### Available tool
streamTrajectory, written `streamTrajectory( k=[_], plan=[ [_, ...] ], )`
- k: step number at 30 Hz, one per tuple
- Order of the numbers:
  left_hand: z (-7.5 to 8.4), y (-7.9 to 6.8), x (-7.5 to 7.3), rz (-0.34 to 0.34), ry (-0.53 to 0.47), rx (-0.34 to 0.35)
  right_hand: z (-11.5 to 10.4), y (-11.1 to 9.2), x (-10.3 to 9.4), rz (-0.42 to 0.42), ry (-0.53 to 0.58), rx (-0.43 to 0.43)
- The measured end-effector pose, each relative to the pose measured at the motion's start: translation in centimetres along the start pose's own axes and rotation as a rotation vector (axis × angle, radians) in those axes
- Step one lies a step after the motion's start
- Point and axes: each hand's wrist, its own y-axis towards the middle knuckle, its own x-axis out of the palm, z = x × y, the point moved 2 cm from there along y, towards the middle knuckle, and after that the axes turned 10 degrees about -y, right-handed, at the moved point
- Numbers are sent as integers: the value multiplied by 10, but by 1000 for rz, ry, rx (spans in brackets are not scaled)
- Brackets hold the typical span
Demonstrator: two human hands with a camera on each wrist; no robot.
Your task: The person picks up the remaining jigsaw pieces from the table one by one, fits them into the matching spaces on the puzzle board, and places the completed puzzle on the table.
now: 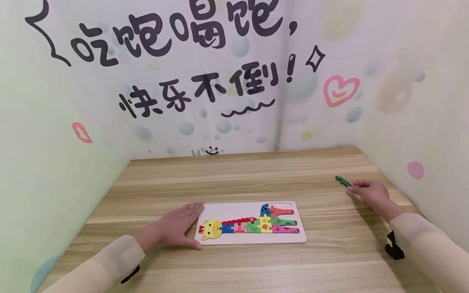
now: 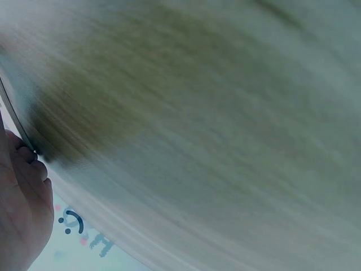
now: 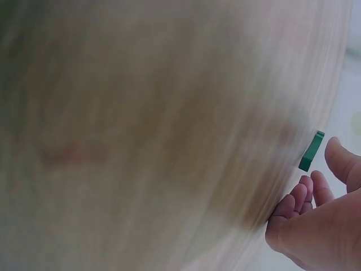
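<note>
A white wooden puzzle board lies on the table with a colourful giraffe puzzle in it. The giraffe's yellow head points left, and a bare outlined recess shows at the board's upper right corner. My left hand rests at the board's left edge, fingers extended and thumb spread along the near corner. On the right, a small green puzzle piece lies by the fingertips of my right hand. In the right wrist view, a gap shows between thumb and index finger beside the green piece.
The wood-grain table meets a printed backdrop at the back, with side panels left and right. Black wrist devices sit under both sleeves.
</note>
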Motion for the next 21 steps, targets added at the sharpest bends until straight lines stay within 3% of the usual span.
streamTrajectory(
  k=[10, 21],
  plan=[
    [1, 0, 0, 8, -17, 9, 2, 2, 1, 2, -18, 11],
    [-1, 0, 1, 23, -5, 14, -4, 4, 5, 71, -82, -33]
  ],
)
